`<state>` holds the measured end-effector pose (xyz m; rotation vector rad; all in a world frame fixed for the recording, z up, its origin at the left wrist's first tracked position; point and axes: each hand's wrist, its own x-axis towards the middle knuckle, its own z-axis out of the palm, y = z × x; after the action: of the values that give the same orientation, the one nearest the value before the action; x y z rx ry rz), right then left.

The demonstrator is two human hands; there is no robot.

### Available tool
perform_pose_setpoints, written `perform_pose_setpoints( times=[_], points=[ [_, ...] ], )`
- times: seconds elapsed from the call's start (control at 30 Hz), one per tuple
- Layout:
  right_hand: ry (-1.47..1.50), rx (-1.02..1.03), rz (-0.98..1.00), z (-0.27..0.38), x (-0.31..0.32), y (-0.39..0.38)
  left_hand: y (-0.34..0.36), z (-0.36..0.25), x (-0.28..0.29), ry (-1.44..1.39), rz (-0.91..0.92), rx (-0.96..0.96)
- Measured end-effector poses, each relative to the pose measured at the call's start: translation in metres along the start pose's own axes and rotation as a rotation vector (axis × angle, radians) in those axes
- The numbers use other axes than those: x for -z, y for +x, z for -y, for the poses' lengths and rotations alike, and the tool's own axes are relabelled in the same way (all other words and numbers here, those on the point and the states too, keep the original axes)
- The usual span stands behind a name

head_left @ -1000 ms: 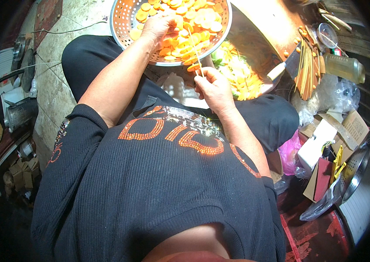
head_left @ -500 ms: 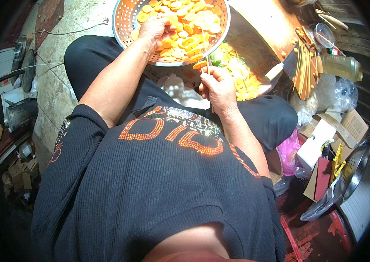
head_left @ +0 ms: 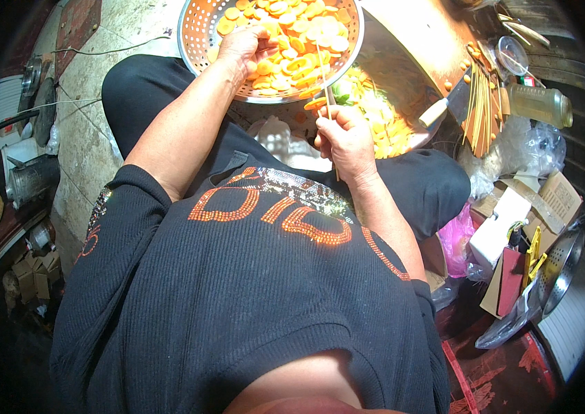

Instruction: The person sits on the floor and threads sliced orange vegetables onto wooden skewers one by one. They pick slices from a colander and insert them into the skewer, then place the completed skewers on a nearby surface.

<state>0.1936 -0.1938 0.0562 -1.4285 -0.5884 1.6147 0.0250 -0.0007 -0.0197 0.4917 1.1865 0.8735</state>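
Observation:
A metal colander full of round carrot slices sits at the top of the view, in front of my lap. My left hand reaches over its near left side, fingers curled around a carrot slice; glare and other slices partly hide the fingertips. Just outside the near right rim, my right hand pinches a thin wooden skewer that points up across the colander. An orange carrot slice shows on or against the skewer by my fingertips.
Right of the colander, a wide metal basin holds cut carrot and green pieces. A cleaver with a wooden handle lies by a bundle of skewers. Farther right are a glass jar, plastic bags, cardboard and another colander.
The skewer in my right hand has tilted slightly to the left. My left hand and the colander have hardly moved.

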Motion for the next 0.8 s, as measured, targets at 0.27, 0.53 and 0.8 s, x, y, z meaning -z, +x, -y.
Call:
perform_pose_setpoints(
  times=[0.27, 0.53, 0.8],
  points=[
    [-0.056, -0.001, 0.024, 0.002, -0.001, -0.002, 0.007, 0.001, 0.003, -0.055, 0.013, 0.010],
    [-0.067, -0.025, 0.018, 0.002, -0.001, -0.001, 0.003, -0.002, 0.000, -0.066, 0.023, -0.037],
    [-0.046, -0.043, 0.057, -0.001, 0.000, -0.001, -0.008, -0.006, -0.006, 0.208, 0.080, -0.251]
  ],
)
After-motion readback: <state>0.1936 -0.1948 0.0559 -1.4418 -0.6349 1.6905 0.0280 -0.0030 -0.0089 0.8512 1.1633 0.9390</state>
